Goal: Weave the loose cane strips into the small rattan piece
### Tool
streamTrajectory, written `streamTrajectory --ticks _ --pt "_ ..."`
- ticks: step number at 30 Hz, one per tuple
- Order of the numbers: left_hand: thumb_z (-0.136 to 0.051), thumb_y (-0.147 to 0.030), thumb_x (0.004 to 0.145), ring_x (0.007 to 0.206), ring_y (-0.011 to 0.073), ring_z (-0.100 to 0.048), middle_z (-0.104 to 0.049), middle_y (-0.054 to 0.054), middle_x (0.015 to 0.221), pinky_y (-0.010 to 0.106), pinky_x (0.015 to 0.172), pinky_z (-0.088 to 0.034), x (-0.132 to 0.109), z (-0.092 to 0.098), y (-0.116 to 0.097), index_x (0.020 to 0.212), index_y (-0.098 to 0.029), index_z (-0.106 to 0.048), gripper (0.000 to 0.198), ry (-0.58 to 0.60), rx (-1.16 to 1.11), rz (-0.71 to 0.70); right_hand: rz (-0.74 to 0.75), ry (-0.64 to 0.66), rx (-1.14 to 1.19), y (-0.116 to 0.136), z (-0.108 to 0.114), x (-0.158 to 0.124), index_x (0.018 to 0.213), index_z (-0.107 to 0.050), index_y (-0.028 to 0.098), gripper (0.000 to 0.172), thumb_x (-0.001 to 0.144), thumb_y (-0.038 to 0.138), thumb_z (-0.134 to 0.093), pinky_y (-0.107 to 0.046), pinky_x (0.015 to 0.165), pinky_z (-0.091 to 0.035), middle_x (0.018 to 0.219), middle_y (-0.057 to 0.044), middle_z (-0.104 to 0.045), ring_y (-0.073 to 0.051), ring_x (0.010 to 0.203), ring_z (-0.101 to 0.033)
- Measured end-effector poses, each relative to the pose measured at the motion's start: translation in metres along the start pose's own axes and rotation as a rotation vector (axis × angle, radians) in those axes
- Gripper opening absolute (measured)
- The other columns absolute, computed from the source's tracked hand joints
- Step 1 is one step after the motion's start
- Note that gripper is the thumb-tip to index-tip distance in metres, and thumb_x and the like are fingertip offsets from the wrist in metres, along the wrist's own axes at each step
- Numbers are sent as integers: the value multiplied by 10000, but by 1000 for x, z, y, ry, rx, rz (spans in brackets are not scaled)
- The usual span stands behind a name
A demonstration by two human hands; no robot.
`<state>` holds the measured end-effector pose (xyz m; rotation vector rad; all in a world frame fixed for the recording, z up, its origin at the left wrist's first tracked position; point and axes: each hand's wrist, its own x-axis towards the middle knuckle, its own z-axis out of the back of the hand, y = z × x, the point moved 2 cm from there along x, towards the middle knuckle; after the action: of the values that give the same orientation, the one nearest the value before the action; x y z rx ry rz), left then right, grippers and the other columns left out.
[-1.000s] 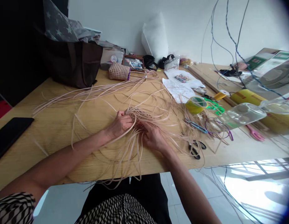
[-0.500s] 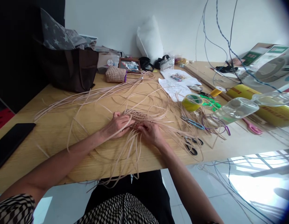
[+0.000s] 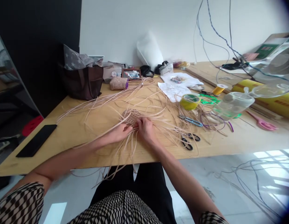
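So we've got our small pinkish-tan woven mesh piece [image 3: 132, 117] sitting mid-surface [image 3: 212, 144] right in front of us, with flat pale strips [image 3: 122, 155] spilling toward the near edge and more fanning out to the right. Our right hand [image 3: 145, 127] has its thumb and fingers pinched together at the near edge of the weave. Our left hand [image 3: 121, 133] is curled in at the near left corner, fingers bent, but honestly we can't tell whether it's gripping a strip or just pressing the edge down.

For this bit of weaving, we'd say let one hand be the clamp and the other the threader. Pinch right where the strip meets the weave, not way out on the tail, otherwise the crossing probably slackens. Keep strips flat; a twist likely shows up as a lump. Snug each crossing gently, since yanking could pucker the rows around it.

Watch the long loose strip [image 3: 112, 127] running down alongside our left forearm too, as it could snag on a sleeve. And we'd comb the right-hand fan away from the black-handled metal scissors [image 3: 185, 142], because strips lie tangled near them and one drag might pull everything askew.
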<state>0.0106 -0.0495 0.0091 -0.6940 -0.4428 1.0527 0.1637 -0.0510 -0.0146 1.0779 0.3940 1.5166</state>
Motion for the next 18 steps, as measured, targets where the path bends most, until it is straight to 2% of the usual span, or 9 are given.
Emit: streamTrajectory --ticks 2,4,7,10,12,15,18 --pt "-547 -413 795 522 126 -505 -583 8 575 264 530 -392 7 -7 1 703 -150 -586 282 39 -318 86 -25 -34 17 2 -3 -1 666 -557 166 209 844 206 -454 -242 602 -403 634 -36 -618 -132 573 -533" --pt "-652 -406 718 534 119 -527 -601 15 593 259 542 -423 14 -15 2 706 -140 -589 274 53 -598 189 -37 -38 20 5 -6 -4 697 -567 165 188 844 217 -462 -242 584 -408 641 -38 -624 -136 569 -541" --pt "-769 -325 584 488 92 -502 -569 -6 530 236 511 -415 23 -21 7 623 -135 -568 279 -1 -778 277 25 37 2 18 -3 -17 759 -599 160 198 865 203 -437 -255 596 -432 676 -57 -650 -155 596 -581" --pt "-771 -234 534 518 90 -518 -600 -8 572 211 503 -400 27 -11 15 645 -134 -591 234 -94 -768 229 208 105 33 41 14 -42 934 -622 162 206 862 150 -429 -280 702 -473 859 -87 -691 -183 768 -642" --pt "-751 -191 524 597 111 -562 -647 11 657 215 545 -423 30 4 19 711 -134 -627 232 -116 -723 176 343 84 91 58 34 -57 1019 -607 185 243 859 131 -431 -274 765 -482 958 -79 -687 -177 875 -643" --pt "-721 -156 533 681 134 -594 -688 47 785 234 605 -445 34 34 20 810 -128 -668 283 -6 -617 118 461 -61 96 77 69 -60 1013 -608 205 243 867 128 -430 -270 787 -488 951 -65 -681 -161 883 -634" --pt "-679 -131 561 631 116 -574 -696 58 805 211 554 -411 40 69 14 850 -126 -695 290 155 -420 45 491 -217 -21 84 95 -35 980 -619 197 229 854 124 -443 -318 811 -477 932 -73 -674 -189 902 -609"
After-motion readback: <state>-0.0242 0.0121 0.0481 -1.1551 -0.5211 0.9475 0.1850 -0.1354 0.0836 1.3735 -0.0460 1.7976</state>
